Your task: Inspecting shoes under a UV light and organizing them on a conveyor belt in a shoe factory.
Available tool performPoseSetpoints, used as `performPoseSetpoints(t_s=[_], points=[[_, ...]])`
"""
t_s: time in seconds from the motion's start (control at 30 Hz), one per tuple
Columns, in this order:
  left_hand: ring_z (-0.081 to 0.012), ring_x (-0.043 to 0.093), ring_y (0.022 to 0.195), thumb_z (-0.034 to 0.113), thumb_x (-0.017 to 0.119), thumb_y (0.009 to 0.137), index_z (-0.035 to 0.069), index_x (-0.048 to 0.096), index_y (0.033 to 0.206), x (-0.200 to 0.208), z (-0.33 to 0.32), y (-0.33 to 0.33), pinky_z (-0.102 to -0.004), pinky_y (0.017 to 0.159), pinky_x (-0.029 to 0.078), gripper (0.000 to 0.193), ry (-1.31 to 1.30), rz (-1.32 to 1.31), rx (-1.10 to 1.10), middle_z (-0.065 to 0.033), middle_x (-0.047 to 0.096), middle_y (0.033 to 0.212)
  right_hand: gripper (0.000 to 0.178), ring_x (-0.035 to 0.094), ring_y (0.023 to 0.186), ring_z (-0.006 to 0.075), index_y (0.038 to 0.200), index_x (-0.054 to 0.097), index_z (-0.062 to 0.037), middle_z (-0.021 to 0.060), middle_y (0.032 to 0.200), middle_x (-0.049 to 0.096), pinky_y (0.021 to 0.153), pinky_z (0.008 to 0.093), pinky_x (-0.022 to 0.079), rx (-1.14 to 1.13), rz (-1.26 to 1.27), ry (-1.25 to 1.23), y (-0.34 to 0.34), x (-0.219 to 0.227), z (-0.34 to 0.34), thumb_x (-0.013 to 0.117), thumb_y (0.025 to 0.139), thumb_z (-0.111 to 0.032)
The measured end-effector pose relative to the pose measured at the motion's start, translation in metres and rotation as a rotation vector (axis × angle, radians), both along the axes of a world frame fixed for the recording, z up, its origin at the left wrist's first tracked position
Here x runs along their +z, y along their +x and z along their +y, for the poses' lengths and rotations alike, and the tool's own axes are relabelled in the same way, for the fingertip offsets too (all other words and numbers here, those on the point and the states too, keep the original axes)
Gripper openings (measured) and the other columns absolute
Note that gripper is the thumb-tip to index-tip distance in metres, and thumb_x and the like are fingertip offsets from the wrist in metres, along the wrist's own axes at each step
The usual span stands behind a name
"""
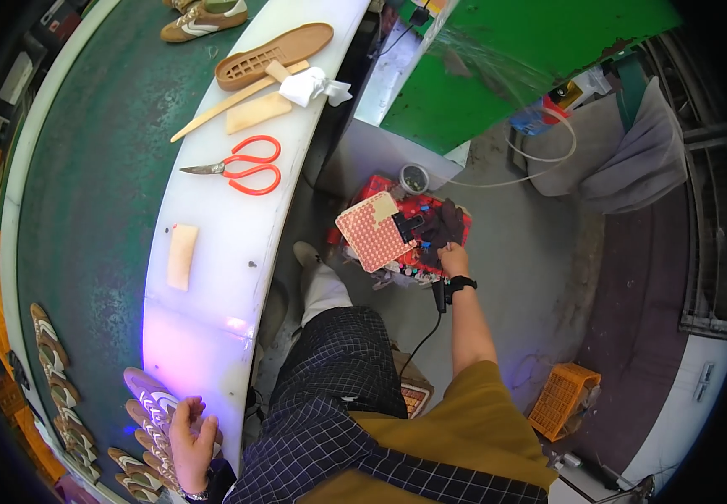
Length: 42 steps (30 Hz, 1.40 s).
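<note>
Container (467, 225): red, cluttered, placed low to the right of the bench (221, 252).
Right hand (452, 259): fingers curled at its near edge; whether anything is gripped cannot be told.
Black cord (425, 339): could be snagged by the right forearm (471, 332).
Left hand (190, 445): half open, apparently empty, held close to the shoes (143, 386).
Shoes: could be knocked if that hand is swung unwatched.

Scissors (227, 167) and shoe sole (300, 49) on bench (221, 252), shoes (64, 393) on conveyor (99, 210) left, crate (562, 401) on floor (506, 311) right
</note>
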<state>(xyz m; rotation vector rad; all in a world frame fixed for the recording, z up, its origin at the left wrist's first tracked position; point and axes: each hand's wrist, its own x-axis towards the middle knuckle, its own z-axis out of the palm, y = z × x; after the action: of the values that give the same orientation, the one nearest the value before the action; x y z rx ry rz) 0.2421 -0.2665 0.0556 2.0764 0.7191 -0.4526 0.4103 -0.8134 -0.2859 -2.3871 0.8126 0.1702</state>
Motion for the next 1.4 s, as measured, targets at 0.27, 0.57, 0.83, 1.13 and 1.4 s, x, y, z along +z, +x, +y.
performPoseSetpoints(t_s=[0.27,0.57,0.83,1.13,1.4], points=[[-0.0233,0.057,0.095,0.003,0.062,0.077,-0.005,0.053,0.109,-0.007,0.004,0.012,-0.0338,0.087,0.044,0.035,-0.039,-0.056,-0.053,-0.0148,0.059,0.1,0.014,0.046,0.046,0.0107,0.07,0.056,-0.0075,0.001,0.059,0.056,0.043,0.0272,0.035,-0.132,0.011,0.336,0.005,0.072,0.008,0.062,0.081,-0.014],[-0.0239,0.059,0.097,0.004,0.063,0.075,-0.005,0.053,0.11,0.033,-0.007,0.039,-0.0338,0.089,0.044,0.037,-0.283,-0.191,0.015,-0.0158,0.061,0.101,0.012,0.044,0.048,0.0062,0.075,0.061,-0.0047,-0.0013,0.057,0.052,0.045,0.0222,0.032,0.129,0.077,0.713,0.05,0.247,0.107,0.062,0.08,-0.016],[-0.031,0.054,0.107,0.015,0.067,0.075,-0.002,0.052,0.118,0.063,-0.039,0.117,-0.0366,0.093,0.041,0.049,-0.046,-0.821,-0.427,-0.0197,0.056,0.114,0.022,0.045,0.053,0.0044,0.089,0.064,-0.0013,-0.0026,0.061,0.053,0.049,0.0197,0.036,1.002,0.215,1.0,0.069,0.375,0.251,0.056,0.087,-0.021],[-0.0077,0.046,0.053,0.025,0.046,0.096,0.004,0.055,0.078,0.02,0.011,0.094,-0.0214,0.053,0.039,0.029,-0.649,-0.394,-0.227,0.0016,0.049,0.058,0.024,0.051,0.06,0.0066,0.083,0.063,-0.0041,-0.0005,0.063,0.056,0.054,0.0234,0.04,1.493,0.286,0.924,0.078,0.386,0.39,0.049,0.088,-0.023],[-0.0046,0.029,0.036,0.025,0.045,0.096,0.007,0.051,0.073,0.005,0.071,0.01,-0.0202,0.035,0.025,0.03,-0.802,-0.497,0.449,0.0049,0.037,0.049,0.018,0.055,0.074,0.0273,0.084,0.056,-0.0072,0.0103,0.086,0.054,0.058,0.0338,0.047,1.549,-1.004,-0.095,0.078,0.261,0.451,0.06,0.082,-0.024]])
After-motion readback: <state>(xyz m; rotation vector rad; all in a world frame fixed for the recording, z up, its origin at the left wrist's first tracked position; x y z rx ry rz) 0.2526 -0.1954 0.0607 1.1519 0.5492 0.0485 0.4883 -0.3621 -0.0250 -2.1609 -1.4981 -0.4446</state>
